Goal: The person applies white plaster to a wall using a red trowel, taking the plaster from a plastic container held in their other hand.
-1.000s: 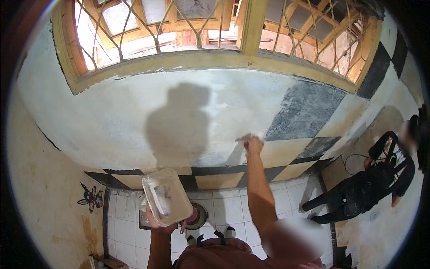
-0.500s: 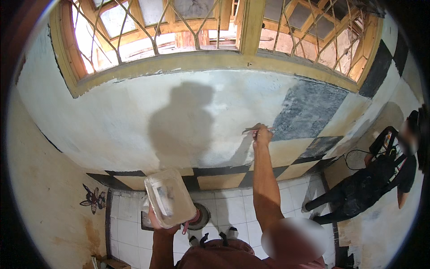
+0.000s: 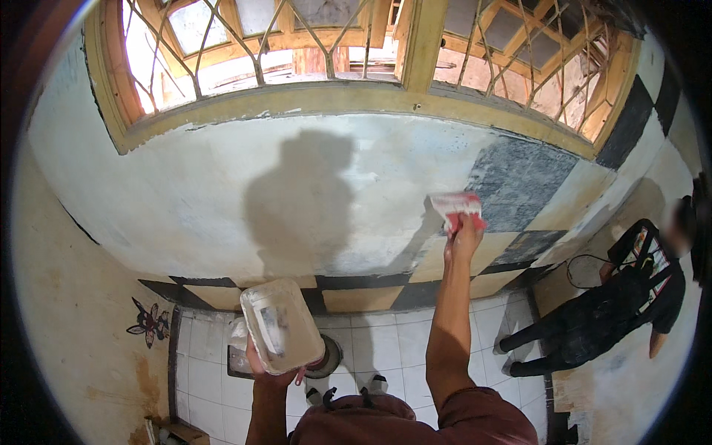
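Two hands: left [image 3: 271, 377] low, right [image 3: 465, 235] stretched toward wall [image 3: 200, 193].

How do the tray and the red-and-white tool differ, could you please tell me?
The tray is beige and box-shaped; the tool is red and white, with a flat face. The tray is in the left hand, the tool in the right hand, near the wall. Both are handheld.

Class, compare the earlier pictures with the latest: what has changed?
The right hand moved rightward along the wall, turning the flat red-and-white tool from nearly edge-on to show its broad face. Nothing was taken hold of or let go. The left hand still holds the tray; the other person stays standing at right.
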A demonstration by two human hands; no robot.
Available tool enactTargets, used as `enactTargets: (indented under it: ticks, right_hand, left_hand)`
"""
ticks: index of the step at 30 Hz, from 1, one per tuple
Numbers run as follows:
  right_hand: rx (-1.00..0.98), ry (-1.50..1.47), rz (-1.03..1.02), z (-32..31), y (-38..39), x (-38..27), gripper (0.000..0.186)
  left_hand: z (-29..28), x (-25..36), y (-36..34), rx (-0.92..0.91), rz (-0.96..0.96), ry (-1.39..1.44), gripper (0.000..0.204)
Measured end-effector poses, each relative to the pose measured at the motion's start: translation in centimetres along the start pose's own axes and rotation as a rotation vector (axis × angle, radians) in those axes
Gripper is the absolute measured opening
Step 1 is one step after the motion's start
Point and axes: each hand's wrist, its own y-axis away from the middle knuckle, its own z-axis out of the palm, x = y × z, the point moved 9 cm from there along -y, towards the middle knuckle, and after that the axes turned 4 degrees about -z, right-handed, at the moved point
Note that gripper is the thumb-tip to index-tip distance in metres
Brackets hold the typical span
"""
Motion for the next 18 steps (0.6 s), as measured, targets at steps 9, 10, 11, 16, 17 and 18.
enactTargets:
  ticks: [9, 10, 11, 16, 17, 18]
  right_hand:
    - [0.282, 0.188, 0.377, -16.6, 5.9, 14.3, 0.013]
    - [0.294, 0.202, 0.377, -17.0, 5.6, 15.0, 0.013]
    - [0.272, 0.179, 0.365, -15.3, 5.8, 14.9, 0.013]
    - [0.041, 0.181, 0.299, 2.9, 3.6, 8.8, 0.015]
    - [-0.017, 0.140, 0.259, 6.7, 3.6, 5.8, 0.013]
    - [-0.072, 0.093, 0.231, 10.9, 4.3, 2.0, 0.012]
  left_hand:
    - [0.4, 0.3, 0.2, 0.104, 0.066, -0.325, 0.058]
    - [0.7, 0.6, 0.3, 0.109, 0.095, -0.499, 0.058]
    - [1.0, 1.0, 0.6, 0.122, 0.115, -0.663, 0.058]
    - [-0.4, 0.9, 0.9, 0.204, 0.171, -0.300, 0.056]
    - [-0.5, 0.9, 1.0, 0.222, 0.179, -0.308, 0.055]
    - [-0.7, 1.0, 1.1, 0.245, 0.189, -0.317, 0.054]
